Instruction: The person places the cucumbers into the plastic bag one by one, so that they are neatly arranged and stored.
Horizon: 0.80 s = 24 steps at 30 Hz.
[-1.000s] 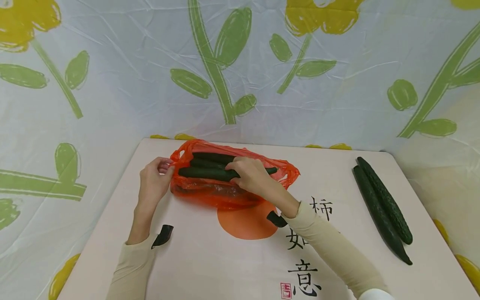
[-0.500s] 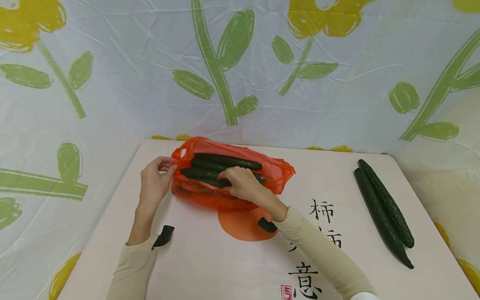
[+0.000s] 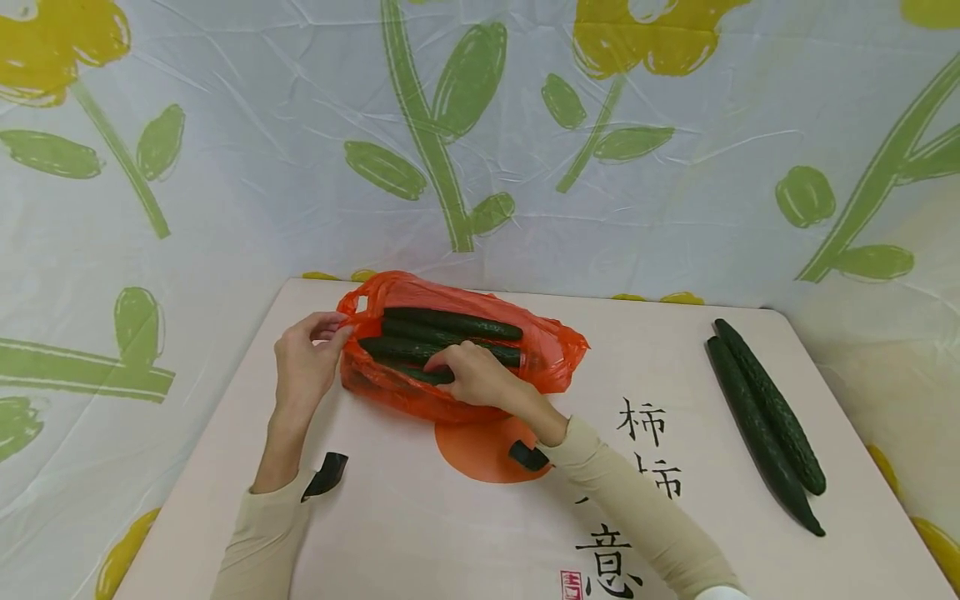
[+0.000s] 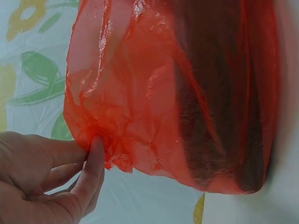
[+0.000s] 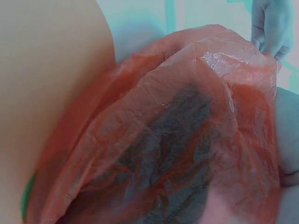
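Note:
A red-orange plastic bag [image 3: 555, 354] lies on its side near the table's far edge, its opening facing up. Several dark green cucumbers [image 3: 457, 322] lie lengthwise in it. At the bag's left end my left hand [image 3: 306, 354] pinches the crumpled film between thumb and fingers. In the left wrist view this bunched film [image 4: 105, 140] shows close up, with dark shapes behind the plastic. My right hand [image 3: 476, 375] reaches into the opening, fingers curled about the nearest cucumber [image 3: 423, 373]; the fingertips are partly hidden. Bag film covers much of the right wrist view.
Two more cucumbers [image 3: 765, 433] lie side by side at the table's right. The pale table [image 3: 420, 517] bears an orange printed circle [image 3: 480, 458] and black characters. A flower-patterned cloth [image 3: 300, 167] hangs behind and at the sides.
My right hand has let go of a cucumber inside the bag, then shifted left and nearer to the front cucumber. My left hand keeps its pinch on the bag and has hardly moved.

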Available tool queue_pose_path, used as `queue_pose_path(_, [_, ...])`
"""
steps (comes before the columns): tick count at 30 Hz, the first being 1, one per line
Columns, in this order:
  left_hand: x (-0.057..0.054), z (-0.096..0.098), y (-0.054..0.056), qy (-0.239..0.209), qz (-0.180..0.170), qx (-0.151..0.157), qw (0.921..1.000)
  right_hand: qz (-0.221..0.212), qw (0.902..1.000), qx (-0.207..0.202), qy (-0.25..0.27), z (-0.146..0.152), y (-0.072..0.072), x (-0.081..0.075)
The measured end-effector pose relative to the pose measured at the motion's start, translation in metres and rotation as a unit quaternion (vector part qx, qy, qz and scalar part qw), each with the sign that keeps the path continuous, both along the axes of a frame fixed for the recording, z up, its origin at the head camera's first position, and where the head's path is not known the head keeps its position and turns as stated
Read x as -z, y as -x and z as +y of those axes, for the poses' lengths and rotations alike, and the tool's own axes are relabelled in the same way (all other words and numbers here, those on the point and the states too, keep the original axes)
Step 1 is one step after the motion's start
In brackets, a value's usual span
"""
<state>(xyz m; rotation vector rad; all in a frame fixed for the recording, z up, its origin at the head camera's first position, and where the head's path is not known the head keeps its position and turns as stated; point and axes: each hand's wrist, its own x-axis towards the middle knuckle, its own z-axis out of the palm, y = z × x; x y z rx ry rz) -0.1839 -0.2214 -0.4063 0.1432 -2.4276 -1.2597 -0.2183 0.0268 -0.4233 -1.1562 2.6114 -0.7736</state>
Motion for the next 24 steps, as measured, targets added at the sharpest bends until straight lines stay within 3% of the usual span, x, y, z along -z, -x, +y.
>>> queue_pose_path(10, [-0.003, -0.002, 0.000, -0.029, 0.025, -0.030, 0.9988, -0.032, 0.9983, -0.046, -0.019, 0.001, -0.004, 0.009])
queue_pose_path(15, [-0.004, -0.001, -0.001, -0.032, 0.022, -0.020, 0.9990, -0.069, 0.9948, -0.072, -0.021, 0.005, -0.004, 0.008])
queue_pose_path(24, [-0.003, -0.002, -0.003, -0.008, 0.000, 0.001, 1.0000, -0.064, 0.9940, -0.089, 0.000, 0.016, -0.007, 0.003])
